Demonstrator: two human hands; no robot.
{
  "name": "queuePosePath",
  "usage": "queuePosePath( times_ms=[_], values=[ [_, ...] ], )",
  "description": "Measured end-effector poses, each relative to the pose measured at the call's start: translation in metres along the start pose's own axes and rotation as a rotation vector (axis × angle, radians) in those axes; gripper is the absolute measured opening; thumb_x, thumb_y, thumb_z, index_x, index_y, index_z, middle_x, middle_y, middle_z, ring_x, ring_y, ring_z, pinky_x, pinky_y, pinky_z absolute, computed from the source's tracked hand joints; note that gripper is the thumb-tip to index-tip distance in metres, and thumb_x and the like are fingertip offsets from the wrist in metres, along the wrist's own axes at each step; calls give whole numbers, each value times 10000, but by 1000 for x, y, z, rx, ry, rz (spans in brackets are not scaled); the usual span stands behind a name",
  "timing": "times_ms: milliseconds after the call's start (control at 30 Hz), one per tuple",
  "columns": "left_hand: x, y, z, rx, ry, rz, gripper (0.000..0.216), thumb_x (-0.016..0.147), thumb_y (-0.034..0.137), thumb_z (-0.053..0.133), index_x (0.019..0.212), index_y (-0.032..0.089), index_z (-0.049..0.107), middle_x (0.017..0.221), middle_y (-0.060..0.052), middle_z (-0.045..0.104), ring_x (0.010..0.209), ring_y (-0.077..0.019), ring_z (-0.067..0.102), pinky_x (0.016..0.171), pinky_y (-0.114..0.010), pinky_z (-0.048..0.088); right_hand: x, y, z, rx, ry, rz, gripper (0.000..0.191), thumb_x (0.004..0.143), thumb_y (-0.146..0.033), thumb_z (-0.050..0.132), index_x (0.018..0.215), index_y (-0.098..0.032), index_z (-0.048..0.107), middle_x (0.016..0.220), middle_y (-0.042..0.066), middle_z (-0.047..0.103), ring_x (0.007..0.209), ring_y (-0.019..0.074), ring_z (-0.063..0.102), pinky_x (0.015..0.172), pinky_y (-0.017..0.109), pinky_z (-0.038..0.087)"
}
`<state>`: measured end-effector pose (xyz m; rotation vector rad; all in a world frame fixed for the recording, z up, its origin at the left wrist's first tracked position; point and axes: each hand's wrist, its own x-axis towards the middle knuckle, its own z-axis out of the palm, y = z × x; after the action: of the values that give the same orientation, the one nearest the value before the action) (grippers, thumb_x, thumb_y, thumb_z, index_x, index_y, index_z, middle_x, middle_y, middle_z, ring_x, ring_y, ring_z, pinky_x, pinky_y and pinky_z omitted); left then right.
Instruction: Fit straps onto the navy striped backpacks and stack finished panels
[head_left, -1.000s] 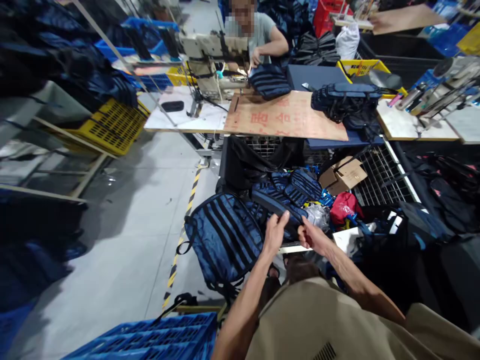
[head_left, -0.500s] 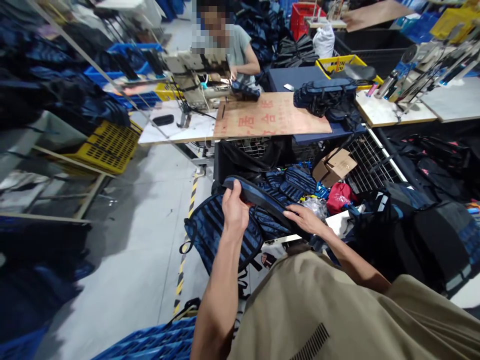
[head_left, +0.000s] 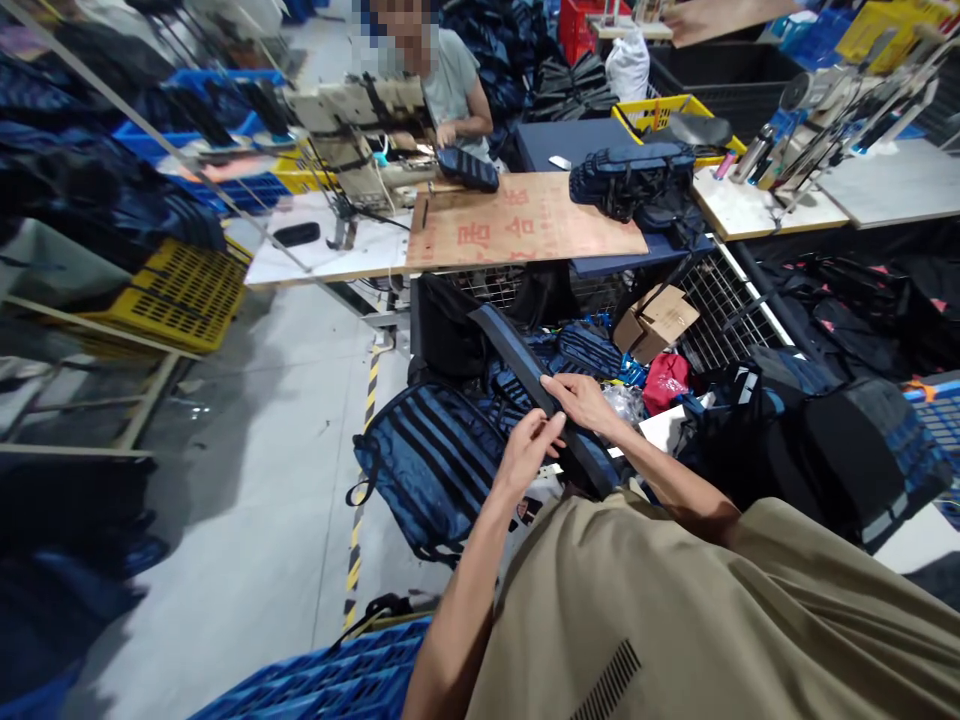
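A long dark blue padded strap [head_left: 517, 365] runs from near my chest up and away to the left. My left hand [head_left: 529, 452] pinches its near part from below. Lying over the strap just beyond it, my right hand [head_left: 583, 400] grips it with curled fingers. To the left of my hands a blue and black striped backpack [head_left: 435, 465] stands on the floor. More blue striped bag parts [head_left: 585, 350] are piled behind the strap.
A wire cage [head_left: 739, 320] holds a cardboard box [head_left: 656, 318] and a red bag [head_left: 664, 378]. A person sews at a machine [head_left: 352, 120] behind a brown board [head_left: 517, 222]. Yellow crate [head_left: 176, 295] at left, blue crate [head_left: 330, 680] near me, hazard tape [head_left: 364, 440] on the floor.
My left hand slid down the strap from its far end to near my right hand. The strap's far end now sticks up free. The view shifted slightly.
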<state>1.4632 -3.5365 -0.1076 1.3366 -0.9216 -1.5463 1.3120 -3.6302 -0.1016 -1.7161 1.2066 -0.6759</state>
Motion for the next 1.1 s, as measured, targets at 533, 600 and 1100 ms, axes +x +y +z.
queuePosePath(
  times_ms=[533,600,1100],
  values=[
    [34,71,-45,-172,461,292,440,930,629,767,934,213,624,765,38,649,547,-99,577,528,-222,482,-52,-17,1,-90,-183,-91,527,1153,-603,426,812,-225,564,790,-17,604,731,159,524,720,296,353],
    [27,76,-27,-199,380,292,432,941,616,769,941,223,590,766,47,654,516,-88,573,503,-214,475,-50,-16,6,-71,-149,-66,405,1136,-599,487,1098,-240,670,1010,19,730,877,191,640,804,297,430],
    [-68,67,-196,618,595,-26,728,646,724,919,1149,219,768,771,7,715,675,-195,644,590,-286,483,36,99,-177,-470,638,200,580,1101,-628,455,1249,-184,797,1118,177,820,1064,331,727,961,409,522]
  ],
)
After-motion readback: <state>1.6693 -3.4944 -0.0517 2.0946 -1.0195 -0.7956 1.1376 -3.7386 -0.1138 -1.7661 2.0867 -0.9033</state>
